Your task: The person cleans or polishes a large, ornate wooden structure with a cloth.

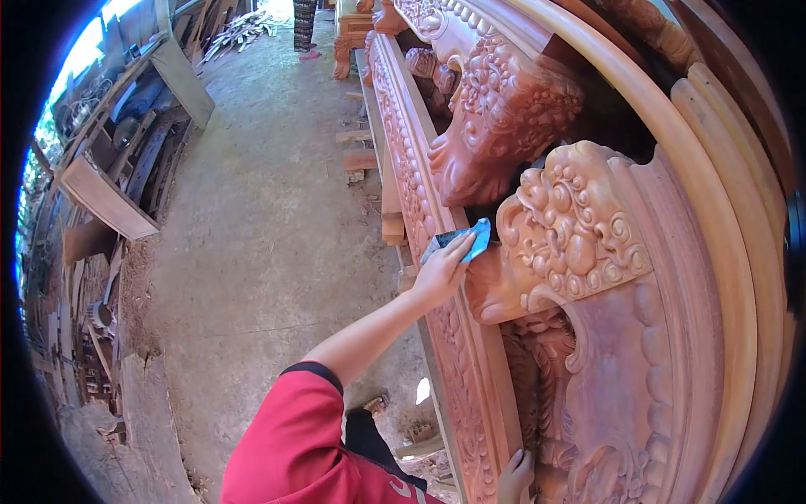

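Note:
My left hand (445, 270) is closed on a blue sheet (478, 239), which looks like sandpaper or cloth, its dark face partly showing. The hand presses it on the long carved wooden rail (457, 336), beside the foot of a carved wooden piece (579, 223). At the bottom edge, my right hand (516, 479) is partly in view, gripping the inner edge of the same rail. Some of its fingers are hidden.
A dark red carved leg (504, 109) stands beyond the pale carving. Curved wooden parts (714, 210) line the right. Scrap wood and a panel (109, 197) lie at the left. A person's leg (305, 25) shows at the top, on the concrete floor (252, 210).

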Available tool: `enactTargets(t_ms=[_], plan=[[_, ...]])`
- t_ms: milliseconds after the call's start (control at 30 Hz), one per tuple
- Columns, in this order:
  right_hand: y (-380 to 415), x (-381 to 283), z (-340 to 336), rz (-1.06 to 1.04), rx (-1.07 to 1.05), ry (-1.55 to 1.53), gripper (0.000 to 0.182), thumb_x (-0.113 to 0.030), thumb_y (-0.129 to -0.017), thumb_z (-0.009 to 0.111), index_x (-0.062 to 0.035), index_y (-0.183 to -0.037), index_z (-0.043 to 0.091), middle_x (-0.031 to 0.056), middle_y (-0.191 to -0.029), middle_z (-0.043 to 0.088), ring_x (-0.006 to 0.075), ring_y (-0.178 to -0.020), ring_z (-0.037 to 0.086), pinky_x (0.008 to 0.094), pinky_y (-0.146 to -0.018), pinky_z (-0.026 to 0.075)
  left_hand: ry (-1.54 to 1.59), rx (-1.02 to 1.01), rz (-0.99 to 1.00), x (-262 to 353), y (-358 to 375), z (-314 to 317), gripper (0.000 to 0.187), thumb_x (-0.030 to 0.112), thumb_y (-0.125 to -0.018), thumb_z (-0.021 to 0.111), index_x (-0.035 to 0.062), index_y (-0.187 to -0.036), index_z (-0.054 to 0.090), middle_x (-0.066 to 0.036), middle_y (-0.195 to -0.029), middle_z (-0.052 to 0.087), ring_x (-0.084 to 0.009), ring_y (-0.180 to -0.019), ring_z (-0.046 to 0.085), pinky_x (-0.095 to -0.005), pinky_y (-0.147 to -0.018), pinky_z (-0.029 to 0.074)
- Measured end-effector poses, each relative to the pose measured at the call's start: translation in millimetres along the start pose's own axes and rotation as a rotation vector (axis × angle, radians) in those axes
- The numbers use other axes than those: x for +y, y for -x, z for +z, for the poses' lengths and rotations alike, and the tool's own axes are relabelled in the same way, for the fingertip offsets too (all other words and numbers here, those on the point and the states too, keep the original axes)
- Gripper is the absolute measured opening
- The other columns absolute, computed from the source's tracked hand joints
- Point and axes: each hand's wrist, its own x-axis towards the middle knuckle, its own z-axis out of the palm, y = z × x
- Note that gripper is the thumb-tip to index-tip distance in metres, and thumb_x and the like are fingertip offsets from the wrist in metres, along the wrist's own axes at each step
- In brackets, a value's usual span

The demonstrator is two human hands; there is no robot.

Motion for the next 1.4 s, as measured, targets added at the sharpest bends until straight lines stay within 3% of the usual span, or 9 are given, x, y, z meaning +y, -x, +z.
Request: enactTargets(t_ms=[267,367,533,600,700,800,1067,1200,1400], plan=[[-1,-4,0,0.016,0.006,0.032,0.03,-0.024,-0.089,0.042,0.0031,-0.081,0.052,0.025,-0.075,0.055,0.0429,-0.07,0.053,0.046,-0.06,0.04,-0.018,0.109,0.09,5,-30,6,0.034,0.013,-0.089,0.044,0.0042,-0.122,0.049,-0.017,-0.119,0.052,-0.0268,-0.112,0.049,-0.0354,-0.092,0.037],[-1,-5,1,0.0,0.021,0.023,0.03,-0.024,-0.089,0.042,0.0032,-0.081,0.052,0.0251,-0.074,0.054,0.0429,-0.069,0.052,0.0459,-0.059,0.04,0.452,-0.108,-0.442,-19,-47,21,0.031,0.014,-0.091,0.043,0.0032,-0.119,0.051,-0.01,-0.11,0.057,-0.0149,-0.102,0.05,-0.0293,-0.089,0.037],[-5,-6,-1,0.017,-0.013,0.06,0.03,-0.023,-0.09,0.041,0.0034,-0.08,0.051,0.0248,-0.073,0.054,0.043,-0.069,0.052,0.0464,-0.059,0.04,0.669,0.352,-0.324,-16,-3,29,0.026,0.018,-0.093,0.044,-0.0006,-0.105,0.057,-0.001,-0.09,0.059,-0.0102,-0.085,0.05,-0.0254,-0.078,0.041],[-7,-22,-12,0.255,-0.197,0.128,0.051,-0.043,-0.092,0.035,-0.0008,-0.11,0.057,0.023,-0.099,0.061,0.0361,-0.087,0.06,0.0429,-0.072,0.048,0.787,0.358,-0.364,-21,-5,29,0.027,0.021,-0.092,0.046,-0.0009,-0.103,0.058,-0.002,-0.087,0.06,-0.0091,-0.084,0.05,-0.0254,-0.077,0.041],[-1,-3,5,0.02,0.021,0.062,0.03,-0.023,-0.09,0.04,0.0029,-0.08,0.05,0.0246,-0.073,0.054,0.0428,-0.069,0.052,0.0469,-0.059,0.039,0.692,0.143,-0.39,-32,-32,24,0.029,0.024,-0.092,0.046,0.0004,-0.105,0.057,-0.002,-0.09,0.059,-0.0075,-0.084,0.049,-0.0248,-0.075,0.04],[-2,-6,5,0.017,0.042,0.044,0.029,-0.023,-0.089,0.041,0.0024,-0.079,0.05,0.0242,-0.073,0.053,0.0424,-0.068,0.052,0.0471,-0.058,0.039,0.599,-0.134,-0.611,-35,-47,25,0.03,0.028,-0.091,0.048,0.0027,-0.103,0.058,-0.001,-0.089,0.059,-0.0081,-0.082,0.049,-0.0248,-0.072,0.04],[-1,-6,3,0.048,0.019,0.076,0.029,-0.024,-0.089,0.042,0.0021,-0.079,0.05,0.024,-0.074,0.054,0.0422,-0.069,0.052,0.0471,-0.059,0.04,0.989,0.435,-0.841,-41,55,7,0.031,0.033,-0.089,0.05,0.0068,-0.104,0.058,0.001,-0.091,0.059,-0.0108,-0.077,0.052,-0.0251,-0.069,0.04],[-2,-8,4,0.021,0.081,0.101,0.029,-0.024,-0.088,0.043,0.0019,-0.078,0.051,0.0239,-0.073,0.054,0.0419,-0.07,0.053,0.047,-0.058,0.04,0.694,0.498,-0.711,-46,108,-5,0.031,0.032,-0.089,0.05,0.0049,-0.1,0.06,0.002,-0.089,0.06,-0.0127,-0.077,0.055,-0.0263,-0.067,0.042],[-3,-15,-2,0.129,-0.007,0.155,0.028,-0.024,-0.088,0.044,0.0017,-0.079,0.051,0.0246,-0.075,0.054,0.0421,-0.071,0.053,0.0478,-0.06,0.04,-0.033,-0.108,-0.593,-29,130,-33,0.021,0.024,-0.087,0.052,0.006,-0.093,0.062,-0.016,-0.075,0.062,-0.0241,-0.066,0.059,-0.0358,-0.06,0.046]])
